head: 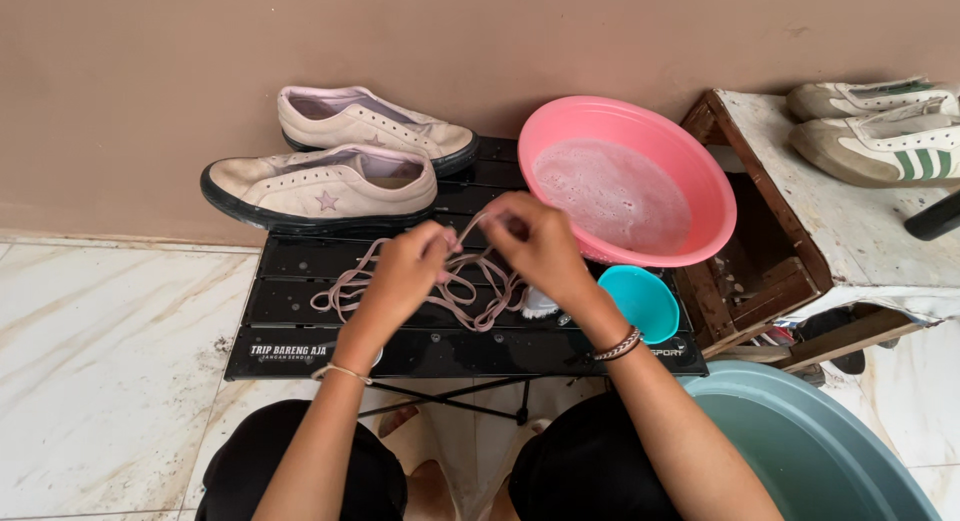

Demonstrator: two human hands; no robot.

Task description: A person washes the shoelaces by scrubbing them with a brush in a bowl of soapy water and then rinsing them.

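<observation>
- The left hand (pixel 408 271) and the right hand (pixel 540 246) are pinching a pale pink shoelace (pixel 440 291) between closed fingers, holding its upper end above the middle of the black bench (pixel 300 301).
- The rest of the shoelace is lying in loose loops on the bench slats, just near of the hands.
- Two cream shoes (pixel 330 176) are sitting at the far left of the bench, against the brown wall.
- A pink basin (pixel 690 176) of soapy water is resting at the far right of the bench.
- A small teal bowl (pixel 645 301) is sitting just beside the right wrist.
- A white pair of shoes (pixel 880 131) is lying on a wooden crate (pixel 800 211) to the right.
</observation>
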